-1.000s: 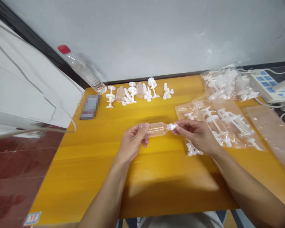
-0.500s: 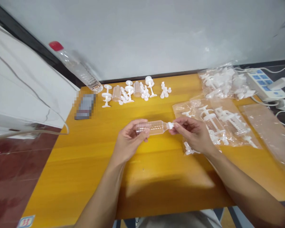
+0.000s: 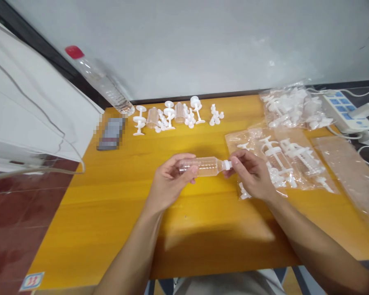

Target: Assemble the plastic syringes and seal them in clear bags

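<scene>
My left hand (image 3: 169, 180) is wrapped round the wide end of a clear plastic syringe barrel (image 3: 205, 166), held level above the yellow table (image 3: 117, 196). My right hand (image 3: 252, 174) pinches the small white cap (image 3: 226, 164) at the barrel's narrow end between thumb and fingers. Just under my right wrist lie a few loose white plastic pieces (image 3: 242, 191).
White plungers and clear barrels (image 3: 172, 116) stand in a row at the table's back. Clear bags of white syringe parts (image 3: 283, 157) (image 3: 295, 107) lie on the right, an empty bag (image 3: 350, 176) beyond. A water bottle (image 3: 101, 84), a phone (image 3: 110, 133) and a power strip (image 3: 346, 110) sit around.
Both hands keep hold of the barrel and cap. My right fingers have closed more tightly over the cap; the view has shifted slightly.
</scene>
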`<state>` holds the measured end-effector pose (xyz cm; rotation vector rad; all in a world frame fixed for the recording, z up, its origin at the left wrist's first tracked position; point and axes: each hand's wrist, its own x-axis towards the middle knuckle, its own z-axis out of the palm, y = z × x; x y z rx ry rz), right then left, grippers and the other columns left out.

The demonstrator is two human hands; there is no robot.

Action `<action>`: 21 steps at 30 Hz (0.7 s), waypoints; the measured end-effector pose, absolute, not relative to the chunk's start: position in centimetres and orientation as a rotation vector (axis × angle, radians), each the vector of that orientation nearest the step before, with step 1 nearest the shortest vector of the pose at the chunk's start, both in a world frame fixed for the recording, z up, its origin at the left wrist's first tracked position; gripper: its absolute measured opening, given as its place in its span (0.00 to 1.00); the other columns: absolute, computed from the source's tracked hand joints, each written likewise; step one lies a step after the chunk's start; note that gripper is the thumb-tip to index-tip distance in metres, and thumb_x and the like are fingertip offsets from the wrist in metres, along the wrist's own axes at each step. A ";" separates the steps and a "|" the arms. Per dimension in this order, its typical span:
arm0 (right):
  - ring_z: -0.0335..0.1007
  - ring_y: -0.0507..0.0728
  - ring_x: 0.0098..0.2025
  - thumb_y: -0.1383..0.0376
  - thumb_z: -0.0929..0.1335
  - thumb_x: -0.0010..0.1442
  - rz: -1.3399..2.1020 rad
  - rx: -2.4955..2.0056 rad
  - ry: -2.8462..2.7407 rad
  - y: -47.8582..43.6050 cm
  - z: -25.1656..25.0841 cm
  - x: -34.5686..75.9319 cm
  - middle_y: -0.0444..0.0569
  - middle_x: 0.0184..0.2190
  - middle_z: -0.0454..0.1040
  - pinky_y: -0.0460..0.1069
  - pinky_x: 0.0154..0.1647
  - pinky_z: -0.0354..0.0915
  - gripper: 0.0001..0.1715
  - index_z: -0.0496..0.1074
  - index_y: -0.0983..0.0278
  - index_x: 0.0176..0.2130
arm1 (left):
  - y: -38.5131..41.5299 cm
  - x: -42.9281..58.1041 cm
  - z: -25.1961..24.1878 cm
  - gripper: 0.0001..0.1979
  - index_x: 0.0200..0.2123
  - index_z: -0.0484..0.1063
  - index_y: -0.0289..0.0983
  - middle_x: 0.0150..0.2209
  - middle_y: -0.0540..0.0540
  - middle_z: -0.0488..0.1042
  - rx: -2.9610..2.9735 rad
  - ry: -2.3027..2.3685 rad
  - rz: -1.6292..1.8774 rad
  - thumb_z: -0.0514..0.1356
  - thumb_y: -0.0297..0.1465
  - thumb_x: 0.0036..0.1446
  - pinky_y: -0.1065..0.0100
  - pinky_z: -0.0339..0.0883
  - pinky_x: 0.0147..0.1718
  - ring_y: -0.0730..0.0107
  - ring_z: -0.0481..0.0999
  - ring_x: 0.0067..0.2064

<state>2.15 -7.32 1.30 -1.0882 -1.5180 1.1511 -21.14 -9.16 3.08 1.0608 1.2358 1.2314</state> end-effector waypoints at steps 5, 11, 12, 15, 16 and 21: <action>0.58 0.50 0.21 0.49 0.62 0.73 1.071 -1.166 -1.664 -7.5 2.0 2.3 0.42 0.18 0.63 0.48 0.24 0.57 0.29 0.61 0.61 0.24 | -9.5 -21.0 3.3 0.16 0.40 0.81 0.43 0.37 0.49 0.82 1.186 1.212 1.279 0.76 0.36 0.47 0.71 0.75 0.36 0.72 0.79 0.34; 0.59 0.49 0.24 0.57 0.62 0.75 1.023 -0.973 -1.783 -7.3 1.4 2.6 0.41 0.24 0.65 0.47 0.28 0.59 0.15 0.65 0.61 0.36 | -9.2 -20.7 2.0 0.17 0.41 0.78 0.37 0.26 0.51 0.76 0.949 1.203 1.186 0.70 0.44 0.57 0.76 0.70 0.22 0.76 0.74 0.23; 0.60 0.49 0.25 0.58 0.62 0.75 1.019 -0.963 -1.809 -7.2 1.3 2.6 0.41 0.25 0.65 0.47 0.29 0.59 0.14 0.65 0.61 0.37 | -9.1 -20.6 2.0 0.18 0.40 0.78 0.36 0.25 0.52 0.75 0.909 1.211 1.182 0.70 0.44 0.57 0.76 0.69 0.21 0.77 0.73 0.23; 0.66 0.49 0.27 0.60 0.60 0.76 1.056 -0.956 -1.826 -7.1 1.0 2.6 0.42 0.27 0.69 0.47 0.33 0.63 0.14 0.66 0.61 0.37 | -9.2 -20.2 2.2 0.19 0.36 0.77 0.34 0.23 0.52 0.74 0.829 1.223 1.184 0.71 0.45 0.55 0.78 0.68 0.19 0.78 0.72 0.22; 0.67 0.49 0.28 0.60 0.60 0.76 1.073 -0.950 -1.811 -7.0 0.9 2.6 0.42 0.27 0.70 0.47 0.34 0.64 0.14 0.66 0.61 0.38 | -9.2 -20.1 2.4 0.19 0.35 0.77 0.34 0.23 0.52 0.74 0.806 1.226 1.182 0.71 0.45 0.55 0.78 0.67 0.19 0.78 0.72 0.22; 0.69 0.50 0.27 0.56 0.61 0.75 1.164 -0.976 -1.719 -7.2 0.6 2.3 0.42 0.27 0.70 0.47 0.32 0.66 0.16 0.66 0.61 0.37 | -9.2 -20.0 2.5 0.18 0.39 0.78 0.36 0.23 0.53 0.74 0.851 1.225 1.223 0.72 0.44 0.54 0.78 0.70 0.21 0.78 0.73 0.23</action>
